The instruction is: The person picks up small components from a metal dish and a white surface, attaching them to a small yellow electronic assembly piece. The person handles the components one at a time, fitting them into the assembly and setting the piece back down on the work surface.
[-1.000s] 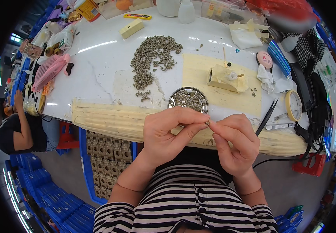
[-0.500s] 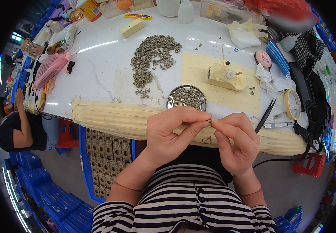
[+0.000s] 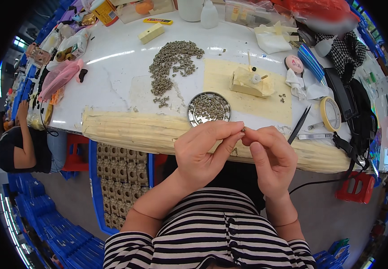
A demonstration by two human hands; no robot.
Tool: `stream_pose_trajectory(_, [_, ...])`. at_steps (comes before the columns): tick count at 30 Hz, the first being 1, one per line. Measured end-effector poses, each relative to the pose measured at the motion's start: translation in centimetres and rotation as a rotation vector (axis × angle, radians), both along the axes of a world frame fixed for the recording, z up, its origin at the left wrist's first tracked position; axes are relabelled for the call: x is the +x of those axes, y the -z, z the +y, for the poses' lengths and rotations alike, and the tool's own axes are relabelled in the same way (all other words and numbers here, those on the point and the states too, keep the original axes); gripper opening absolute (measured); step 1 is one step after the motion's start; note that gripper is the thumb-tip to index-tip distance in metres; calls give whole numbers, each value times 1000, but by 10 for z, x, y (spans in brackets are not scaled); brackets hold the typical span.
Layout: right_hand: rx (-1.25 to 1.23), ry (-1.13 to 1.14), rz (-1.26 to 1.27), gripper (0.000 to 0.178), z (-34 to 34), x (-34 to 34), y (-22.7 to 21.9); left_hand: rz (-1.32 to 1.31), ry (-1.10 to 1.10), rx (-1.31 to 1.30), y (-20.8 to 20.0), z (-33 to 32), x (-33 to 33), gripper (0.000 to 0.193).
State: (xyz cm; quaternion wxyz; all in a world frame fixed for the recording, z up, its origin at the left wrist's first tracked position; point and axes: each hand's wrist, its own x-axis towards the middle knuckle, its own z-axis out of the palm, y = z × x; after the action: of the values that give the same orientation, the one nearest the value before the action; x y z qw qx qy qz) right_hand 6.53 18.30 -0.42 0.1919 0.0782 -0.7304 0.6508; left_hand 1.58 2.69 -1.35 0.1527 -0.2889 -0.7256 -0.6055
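In front of the table's padded edge, my left hand (image 3: 205,150) pinches a small grey metal part (image 3: 243,129) between thumb and forefinger. My right hand (image 3: 272,157) meets it there, its curled fingers touching the part's other side while the thumb stands a little apart. The part's details are too small to make out. Just beyond my left hand, a round steel dish (image 3: 189,117) holds many similar parts. Farther back lies a large loose pile of small metal parts (image 3: 167,60) on the white table.
A tape-covered block (image 3: 250,83) with a small white bottle stands on yellow paper (image 3: 283,112). Black tweezers (image 3: 299,124), a tape roll (image 3: 331,114) and a black strap bag lie right. Below left is a blue crate (image 3: 96,193) of metal housings. A person (image 3: 21,143) sits at far left.
My view has shifted slightly, so the table items sit a little farther left. Both hands stay together at the small part, the right fingers having moved slightly around it.
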Motion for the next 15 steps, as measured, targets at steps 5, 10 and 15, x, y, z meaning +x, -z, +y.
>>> stream_pose_trajectory(5, [-22, -3, -44, 19, 2, 5, -1, -244, 115, 149, 1, 0, 5, 15])
stream_pose_trajectory(10, [2, 67, -39, 15, 4, 11, -4, -671, 349, 433, -8, -2, 9, 14])
stream_pose_trajectory(15, [170, 65, 90, 14, 10, 3, -11, -781, 480, 373, -14, -9, 6, 15])
